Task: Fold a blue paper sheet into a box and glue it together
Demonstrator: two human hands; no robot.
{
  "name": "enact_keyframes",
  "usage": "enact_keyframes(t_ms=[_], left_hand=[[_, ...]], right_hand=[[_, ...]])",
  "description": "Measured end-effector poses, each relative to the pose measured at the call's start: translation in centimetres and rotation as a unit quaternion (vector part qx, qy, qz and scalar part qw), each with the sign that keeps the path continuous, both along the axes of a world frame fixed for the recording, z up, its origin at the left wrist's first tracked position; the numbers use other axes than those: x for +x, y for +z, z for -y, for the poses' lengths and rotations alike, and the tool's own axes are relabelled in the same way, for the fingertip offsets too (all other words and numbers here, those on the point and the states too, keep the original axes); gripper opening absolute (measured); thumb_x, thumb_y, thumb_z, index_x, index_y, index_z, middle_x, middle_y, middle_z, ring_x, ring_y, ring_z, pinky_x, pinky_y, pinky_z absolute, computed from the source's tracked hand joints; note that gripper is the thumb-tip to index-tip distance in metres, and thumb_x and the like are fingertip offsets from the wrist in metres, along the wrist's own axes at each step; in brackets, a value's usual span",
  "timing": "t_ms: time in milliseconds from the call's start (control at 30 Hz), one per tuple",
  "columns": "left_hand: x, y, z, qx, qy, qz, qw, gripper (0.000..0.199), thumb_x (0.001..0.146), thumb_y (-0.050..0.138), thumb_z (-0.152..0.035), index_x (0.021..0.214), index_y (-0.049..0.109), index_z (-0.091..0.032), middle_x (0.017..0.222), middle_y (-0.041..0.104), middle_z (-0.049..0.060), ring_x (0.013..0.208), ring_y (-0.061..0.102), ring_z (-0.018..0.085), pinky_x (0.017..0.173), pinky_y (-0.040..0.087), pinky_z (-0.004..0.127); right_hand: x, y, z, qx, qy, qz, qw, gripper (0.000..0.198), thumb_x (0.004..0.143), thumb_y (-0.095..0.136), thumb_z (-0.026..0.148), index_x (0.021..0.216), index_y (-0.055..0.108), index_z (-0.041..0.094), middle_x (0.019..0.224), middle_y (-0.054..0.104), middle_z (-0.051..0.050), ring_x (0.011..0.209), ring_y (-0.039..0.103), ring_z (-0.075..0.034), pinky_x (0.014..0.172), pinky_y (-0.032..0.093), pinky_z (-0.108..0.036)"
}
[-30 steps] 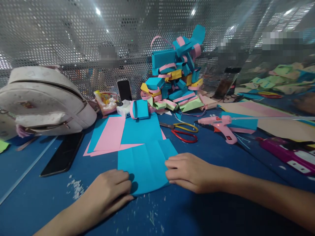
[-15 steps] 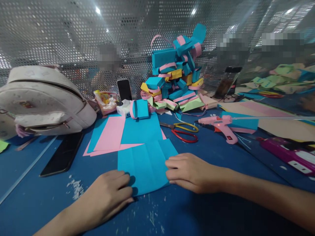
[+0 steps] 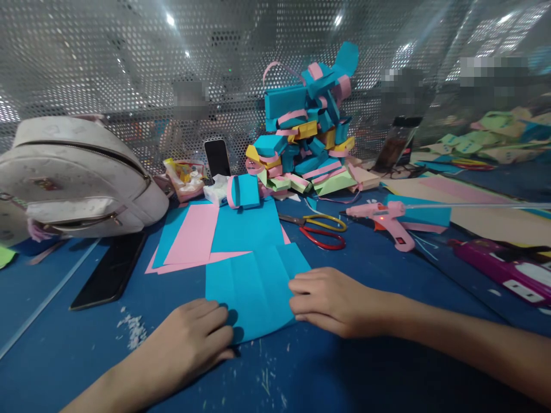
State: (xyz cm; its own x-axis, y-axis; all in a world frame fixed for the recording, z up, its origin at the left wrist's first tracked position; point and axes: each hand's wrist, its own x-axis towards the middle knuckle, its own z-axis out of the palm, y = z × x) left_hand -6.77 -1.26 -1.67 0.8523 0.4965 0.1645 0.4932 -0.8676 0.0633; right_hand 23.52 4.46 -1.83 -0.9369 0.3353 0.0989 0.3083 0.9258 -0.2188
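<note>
A creased blue sheet (image 3: 260, 298) is laid flat on the worktop (image 3: 365, 378), between the two hands, its far edge overlapping a layer of pink and blue papers (image 3: 247, 232). Its right edge is covered by the curled fingers of the right hand (image 3: 336, 302), which is kept in the same place as a second ago. The near left corner is covered by the left hand (image 3: 193, 338), its fingers bent and bunched. Compared with the earliest frame, the left thumb is drawn slightly toward the near side, and a wider gap is left between it and the forefinger. Whether the paper is pinched or merely pressed by either hand cannot be told, as the fingertips are hidden. The sheet itself is not visibly shifted. Beyond it, the scissors (image 3: 297, 220), the pink glue gun (image 3: 387, 215) and the stacked paper construction (image 3: 287, 103) are seen unmoved. To the left, a dark phone (image 3: 107, 272) and scattered white crumbs (image 3: 135, 331) are likewise found undisturbed.
</note>
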Motion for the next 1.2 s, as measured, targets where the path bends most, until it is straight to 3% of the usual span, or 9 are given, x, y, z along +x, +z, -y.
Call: enact_keyframes(t_ms=[100, 200, 300, 433, 767, 1033, 1133, 1200], left_hand=[[0.3, 0.5, 0.2, -0.068, 0.051, 0.019, 0.996, 0.028, 0.102, 0.031, -0.022, 0.078, 0.045, -0.019, 0.075, 0.051, 0.001, 0.066, 0.046, 0.017, 0.058, 0.031, 0.031], [0.4, 0.9, 0.3, -0.116, 0.101, 0.031, 0.988, 0.026, 0.101, 0.030, -0.022, 0.080, 0.046, -0.019, 0.075, 0.052, 0.001, 0.068, 0.048, 0.016, 0.061, 0.034, 0.031], [0.2, 1.0, 0.4, -0.118, 0.136, 0.019, 0.984, 0.028, 0.101, 0.031, -0.024, 0.080, 0.048, -0.020, 0.074, 0.054, 0.000, 0.066, 0.050, 0.016, 0.062, 0.034, 0.031], [0.1, 0.8, 0.4, -0.080, 0.155, 0.003, 0.985, 0.029, 0.101, 0.034, -0.025, 0.076, 0.050, -0.020, 0.072, 0.055, 0.000, 0.064, 0.051, 0.017, 0.060, 0.033, 0.030], [0.1, -0.5, -0.1, 0.073, 0.114, -0.040, 0.990, 0.031, 0.095, 0.037, -0.016, 0.066, 0.048, -0.020, 0.060, 0.053, -0.001, 0.054, 0.050, 0.016, 0.054, 0.029, 0.030], [1.1, 0.9, 0.2, 0.112, 0.100, -0.124, 0.981, 0.031, 0.090, 0.037, -0.008, 0.065, 0.049, -0.020, 0.057, 0.055, -0.001, 0.049, 0.049, 0.017, 0.051, 0.028, 0.032], [1.5, 1.4, 0.7, 0.142, 0.138, -0.122, 0.973, 0.027, 0.092, 0.037, -0.011, 0.072, 0.053, -0.020, 0.065, 0.056, 0.002, 0.055, 0.052, 0.019, 0.055, 0.034, 0.033], [1.8, 1.7, 0.9, 0.154, 0.148, -0.108, 0.971, 0.025, 0.093, 0.037, -0.010, 0.096, 0.060, -0.020, 0.084, 0.061, 0.005, 0.070, 0.058, 0.023, 0.066, 0.040, 0.036]], right_hand=[[-0.1, 0.2, 0.0, -0.028, -0.013, -0.008, 0.999, 0.022, 0.098, 0.041, 0.025, 0.078, 0.049, 0.019, 0.076, 0.046, 0.001, 0.070, 0.040, -0.013, 0.062, 0.028, -0.028], [-0.1, 0.5, 0.1, -0.052, -0.035, -0.007, 0.998, 0.022, 0.098, 0.041, 0.025, 0.079, 0.050, 0.019, 0.075, 0.047, 0.002, 0.069, 0.040, -0.013, 0.063, 0.028, -0.027], [-0.3, 0.8, 0.2, -0.068, -0.055, 0.000, 0.996, 0.024, 0.099, 0.042, 0.027, 0.078, 0.050, 0.019, 0.075, 0.049, 0.001, 0.069, 0.041, -0.013, 0.064, 0.028, -0.027], [-0.5, 0.8, 0.5, -0.070, -0.077, 0.008, 0.994, 0.022, 0.097, 0.043, 0.026, 0.077, 0.048, 0.018, 0.075, 0.051, 0.001, 0.069, 0.042, -0.013, 0.064, 0.028, -0.028], [-0.8, 0.6, 1.0, -0.027, -0.083, 0.038, 0.995, 0.019, 0.096, 0.040, 0.023, 0.080, 0.050, 0.019, 0.079, 0.054, 0.000, 0.071, 0.042, -0.015, 0.064, 0.027, -0.029], [-0.8, 0.4, 1.2, 0.001, -0.079, 0.054, 0.995, 0.015, 0.095, 0.043, 0.022, 0.084, 0.053, 0.019, 0.082, 0.056, -0.001, 0.073, 0.045, -0.015, 0.063, 0.027, -0.030], [-0.8, 0.5, 1.3, 0.009, -0.077, 0.059, 0.995, 0.016, 0.095, 0.044, 0.023, 0.084, 0.054, 0.019, 0.082, 0.057, -0.002, 0.073, 0.045, -0.016, 0.062, 0.027, -0.030], [-0.8, 0.5, 1.3, 0.016, -0.075, 0.063, 0.995, 0.016, 0.095, 0.044, 0.024, 0.084, 0.055, 0.019, 0.082, 0.057, -0.002, 0.073, 0.046, -0.016, 0.062, 0.027, -0.030]])
